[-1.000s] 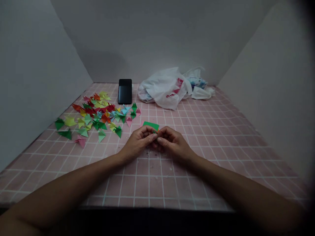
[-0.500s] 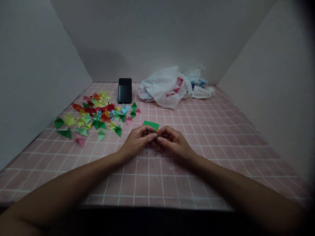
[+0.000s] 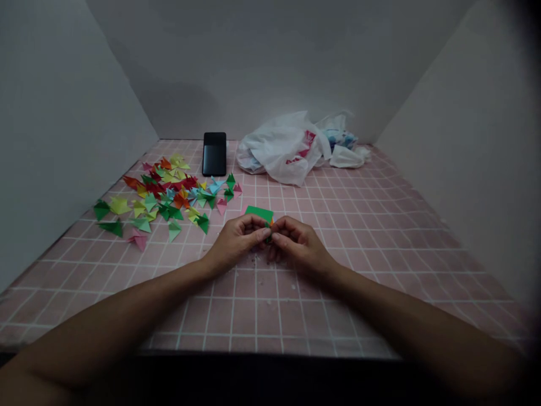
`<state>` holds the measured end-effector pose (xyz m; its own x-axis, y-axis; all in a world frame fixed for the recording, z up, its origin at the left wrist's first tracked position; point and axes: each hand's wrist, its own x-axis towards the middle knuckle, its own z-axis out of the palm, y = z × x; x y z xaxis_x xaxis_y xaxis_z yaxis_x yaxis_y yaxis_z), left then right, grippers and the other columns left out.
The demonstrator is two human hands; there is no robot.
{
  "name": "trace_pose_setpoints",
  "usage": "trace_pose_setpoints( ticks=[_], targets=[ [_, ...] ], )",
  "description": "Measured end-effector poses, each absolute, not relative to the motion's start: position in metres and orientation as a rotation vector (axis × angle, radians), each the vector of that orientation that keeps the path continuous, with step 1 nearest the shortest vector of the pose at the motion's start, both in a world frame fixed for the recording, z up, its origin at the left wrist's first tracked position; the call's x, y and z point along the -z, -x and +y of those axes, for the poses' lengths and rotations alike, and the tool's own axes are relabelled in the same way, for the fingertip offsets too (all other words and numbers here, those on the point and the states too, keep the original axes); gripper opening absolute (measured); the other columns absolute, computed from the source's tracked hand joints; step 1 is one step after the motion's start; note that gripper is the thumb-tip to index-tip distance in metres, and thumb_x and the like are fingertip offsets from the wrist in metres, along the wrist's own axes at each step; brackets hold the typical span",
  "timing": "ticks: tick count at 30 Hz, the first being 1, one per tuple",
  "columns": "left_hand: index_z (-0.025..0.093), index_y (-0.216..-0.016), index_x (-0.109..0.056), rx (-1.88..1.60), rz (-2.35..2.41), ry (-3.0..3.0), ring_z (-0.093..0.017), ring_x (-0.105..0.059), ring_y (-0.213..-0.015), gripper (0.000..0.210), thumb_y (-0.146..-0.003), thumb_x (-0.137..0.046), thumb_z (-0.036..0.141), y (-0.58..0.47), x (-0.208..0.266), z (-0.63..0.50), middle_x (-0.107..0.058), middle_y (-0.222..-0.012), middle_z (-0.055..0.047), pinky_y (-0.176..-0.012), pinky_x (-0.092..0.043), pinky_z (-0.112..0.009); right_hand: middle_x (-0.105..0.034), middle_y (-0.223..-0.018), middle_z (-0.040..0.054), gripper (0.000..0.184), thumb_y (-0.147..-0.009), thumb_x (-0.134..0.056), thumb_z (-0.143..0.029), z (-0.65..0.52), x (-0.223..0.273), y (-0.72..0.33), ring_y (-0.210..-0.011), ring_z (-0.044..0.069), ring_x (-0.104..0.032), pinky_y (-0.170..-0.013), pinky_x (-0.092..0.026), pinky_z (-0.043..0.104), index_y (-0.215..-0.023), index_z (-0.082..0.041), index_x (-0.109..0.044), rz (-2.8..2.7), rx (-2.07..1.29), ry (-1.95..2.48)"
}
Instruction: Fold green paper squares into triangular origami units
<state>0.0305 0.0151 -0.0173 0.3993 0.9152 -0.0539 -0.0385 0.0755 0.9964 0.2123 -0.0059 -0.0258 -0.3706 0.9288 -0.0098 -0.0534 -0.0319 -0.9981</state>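
Over the middle of the table, my left hand point(image 3: 243, 237) and my right hand point(image 3: 298, 242) meet at the fingertips. Both are closed in a pinch on a small folded piece of green paper point(image 3: 267, 234), mostly hidden by the fingers. Just beyond the hands lie flat sheets of paper, a green sheet point(image 3: 260, 213) uppermost with pink and orange edges peeping out. To the left spreads a loose pile of small folded paper cranes point(image 3: 169, 194) in green, yellow, red, orange, pink and blue.
A black phone point(image 3: 214, 155) leans upright near the back wall. Right of it sits a crumpled white plastic bag point(image 3: 287, 149), with a smaller bag point(image 3: 340, 141) and white tissue point(image 3: 349, 157) beside it. Pale walls enclose the pink checked tablecloth point(image 3: 380, 248) on three sides.
The fingertips have drawn slightly apart, and more of the green paper shows between them. Everything else stays in place apart from a slight shift of the view.
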Motion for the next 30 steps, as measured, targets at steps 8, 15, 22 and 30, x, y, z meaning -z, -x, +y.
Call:
trace_pose_setpoints(
  ticks=[8, 15, 22, 30],
  targets=[
    [0.015, -0.09, -0.064, -0.87, 0.917, -1.312, -0.011, -0.06, -0.062, 0.02, -0.078, -0.071, 0.03, -0.0303, 0.0194, 0.0151, -0.065, -0.071, 0.0, -0.062, -0.047, -0.025, -0.069, -0.064, 0.0005, 0.018, -0.091, -0.064, -0.036, -0.0046, 0.0278, -0.2131, -0.054, 0.013, -0.063, -0.055, -0.05, 0.027, -0.087, -0.02, -0.056, -1.444, -1.532, 0.966],
    [0.015, -0.09, -0.064, -0.866, 0.915, -1.316, -0.011, -0.059, -0.061, 0.02, -0.078, -0.07, 0.03, -0.03, 0.0195, 0.0147, -0.064, -0.071, 0.0, -0.062, -0.046, -0.026, -0.07, -0.066, 0.001, 0.022, -0.093, -0.062, -0.04, -0.0043, 0.0298, -0.2125, -0.053, 0.013, -0.064, -0.052, -0.05, 0.026, -0.087, -0.02, -0.056, -1.4, -1.561, 0.962],
    [0.016, -0.09, -0.061, -0.876, 0.928, -1.312, -0.01, -0.057, -0.06, 0.022, -0.078, -0.07, 0.031, -0.031, 0.0194, 0.0147, -0.061, -0.069, 0.001, -0.06, -0.046, -0.025, -0.07, -0.064, 0.0009, 0.027, -0.09, -0.067, -0.045, -0.0039, 0.0264, -0.2122, -0.053, 0.013, -0.065, -0.052, -0.051, 0.026, -0.087, -0.02, -0.055, -1.411, -1.579, 0.946],
    [0.018, -0.096, -0.054, -0.943, 0.856, -1.323, -0.009, -0.058, -0.061, 0.029, -0.075, -0.073, 0.025, -0.0324, 0.0215, 0.0148, -0.059, -0.074, 0.003, -0.058, -0.045, -0.023, -0.069, -0.062, -0.0005, 0.023, -0.089, -0.066, -0.041, -0.0038, 0.026, -0.2115, -0.051, 0.012, -0.065, -0.05, -0.05, 0.024, -0.085, -0.02, -0.055, -1.375, -1.573, 0.959]
  ],
)
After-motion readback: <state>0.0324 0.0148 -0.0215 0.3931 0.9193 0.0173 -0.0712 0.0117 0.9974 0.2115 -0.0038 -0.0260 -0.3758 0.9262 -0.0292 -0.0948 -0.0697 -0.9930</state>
